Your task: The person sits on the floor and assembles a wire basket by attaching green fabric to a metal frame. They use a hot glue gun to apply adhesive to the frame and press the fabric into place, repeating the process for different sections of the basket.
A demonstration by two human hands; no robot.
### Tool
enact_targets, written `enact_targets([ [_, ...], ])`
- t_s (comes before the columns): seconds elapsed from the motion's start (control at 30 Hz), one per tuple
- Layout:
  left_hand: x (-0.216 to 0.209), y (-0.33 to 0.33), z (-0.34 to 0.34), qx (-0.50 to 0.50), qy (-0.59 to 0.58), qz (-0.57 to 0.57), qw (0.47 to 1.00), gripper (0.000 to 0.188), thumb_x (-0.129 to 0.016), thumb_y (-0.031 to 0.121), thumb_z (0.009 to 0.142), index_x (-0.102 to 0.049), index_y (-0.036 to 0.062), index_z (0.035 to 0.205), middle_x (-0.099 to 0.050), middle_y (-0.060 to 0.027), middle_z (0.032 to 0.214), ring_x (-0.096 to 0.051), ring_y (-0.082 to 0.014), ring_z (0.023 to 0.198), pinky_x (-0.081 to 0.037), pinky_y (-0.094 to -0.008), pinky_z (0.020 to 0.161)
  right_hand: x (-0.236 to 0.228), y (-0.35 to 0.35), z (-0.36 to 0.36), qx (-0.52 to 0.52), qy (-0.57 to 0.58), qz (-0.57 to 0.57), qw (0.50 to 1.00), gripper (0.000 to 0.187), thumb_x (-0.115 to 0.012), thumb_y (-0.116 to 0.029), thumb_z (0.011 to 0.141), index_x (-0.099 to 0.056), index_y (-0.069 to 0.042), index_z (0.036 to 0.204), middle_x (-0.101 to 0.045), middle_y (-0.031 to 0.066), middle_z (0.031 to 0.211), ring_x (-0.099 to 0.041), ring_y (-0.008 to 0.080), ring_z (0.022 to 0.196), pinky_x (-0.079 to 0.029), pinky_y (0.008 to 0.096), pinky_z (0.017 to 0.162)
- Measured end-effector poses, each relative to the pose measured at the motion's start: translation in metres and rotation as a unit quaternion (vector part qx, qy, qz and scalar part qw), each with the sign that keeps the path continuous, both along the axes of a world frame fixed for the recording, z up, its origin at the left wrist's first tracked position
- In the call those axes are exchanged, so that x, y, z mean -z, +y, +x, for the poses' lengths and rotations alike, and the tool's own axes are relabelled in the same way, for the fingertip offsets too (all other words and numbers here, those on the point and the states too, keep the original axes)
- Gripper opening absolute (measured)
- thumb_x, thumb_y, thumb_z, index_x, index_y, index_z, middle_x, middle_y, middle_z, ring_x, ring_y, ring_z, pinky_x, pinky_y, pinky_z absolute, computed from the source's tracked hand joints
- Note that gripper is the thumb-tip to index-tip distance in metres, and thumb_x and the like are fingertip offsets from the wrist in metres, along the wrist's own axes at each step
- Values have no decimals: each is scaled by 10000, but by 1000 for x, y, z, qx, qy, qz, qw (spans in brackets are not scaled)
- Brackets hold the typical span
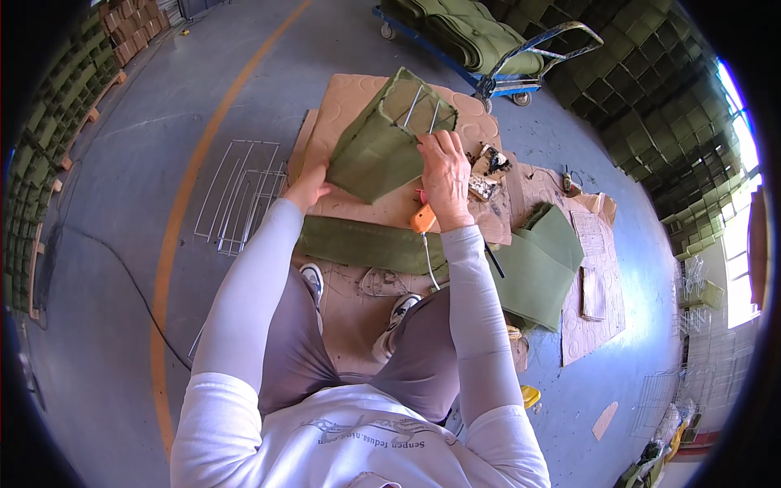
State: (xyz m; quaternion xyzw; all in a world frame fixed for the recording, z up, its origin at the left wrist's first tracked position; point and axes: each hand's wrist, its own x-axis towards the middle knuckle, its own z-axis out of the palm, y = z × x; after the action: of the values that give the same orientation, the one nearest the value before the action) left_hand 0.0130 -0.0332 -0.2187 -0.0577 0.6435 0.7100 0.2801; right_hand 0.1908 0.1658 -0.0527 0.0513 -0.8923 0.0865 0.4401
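A green felt box (378, 154) with an open top is tilted over the cardboard-covered work surface (350, 93). Thin metal wires (415, 104) cross its opening. My left hand (309, 185) holds the box's lower left side, some fingers hidden by it. At the right corner of the rim, my right hand (446, 167) is closed on the felt edge, its fingertips partly out of sight. An orange glue gun (422, 218) with a white cord lies beside my right wrist. Closer to me, a long green felt strip (366, 246) lies along the near edge of the cardboard.
Wire frames (240, 195) lie on the floor at left. Folded green felt sheets (541, 264) rest on cardboard at right, near a black-stained block (490, 163). A blue cart (521, 77) carries felt at the back. Stacked green boxes (643, 89) line the right; a cable (122, 264) crosses the floor.
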Motion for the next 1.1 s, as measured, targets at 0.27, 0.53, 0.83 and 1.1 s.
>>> enact_targets([
  [0.27,-91,2,25,-117,399,-14,910,631,-319,524,1038,-552,33,1358,-619,-150,1296,-536,-249,1249,-358,-306,1069,-4,-15,-16,-113,5,-74,991,93,-696,-34,783,-661,-29,869,-568,94,846,-566,293,841,-492,396,724],
  [0.53,-126,4,42,-40,417,93,903,697,-303,538,1020,-443,-19,1416,-512,-178,1410,-453,-232,1325,-346,-348,1101,-17,-14,-48,-217,-56,-71,972,80,-712,-52,790,-679,-27,858,-591,88,864,-589,291,874,-505,390,761],
  [0.83,-158,-16,69,4,760,-173,626,257,-726,71,828,-703,41,1083,-701,-87,1115,-673,-265,1024,-471,-396,1027,-5,-25,-35,-171,9,-62,983,105,-732,-49,781,-696,-36,878,-607,72,867,-600,267,853,-515,377,746],
  [1.1,-166,-2,84,-28,735,-132,664,193,-754,21,761,-722,34,951,-657,-66,837,-652,-240,795,-539,-348,745,-13,-18,-26,-158,-3,-64,985,111,-728,-51,787,-697,-41,894,-619,78,888,-608,273,880,-513,376,746],
])
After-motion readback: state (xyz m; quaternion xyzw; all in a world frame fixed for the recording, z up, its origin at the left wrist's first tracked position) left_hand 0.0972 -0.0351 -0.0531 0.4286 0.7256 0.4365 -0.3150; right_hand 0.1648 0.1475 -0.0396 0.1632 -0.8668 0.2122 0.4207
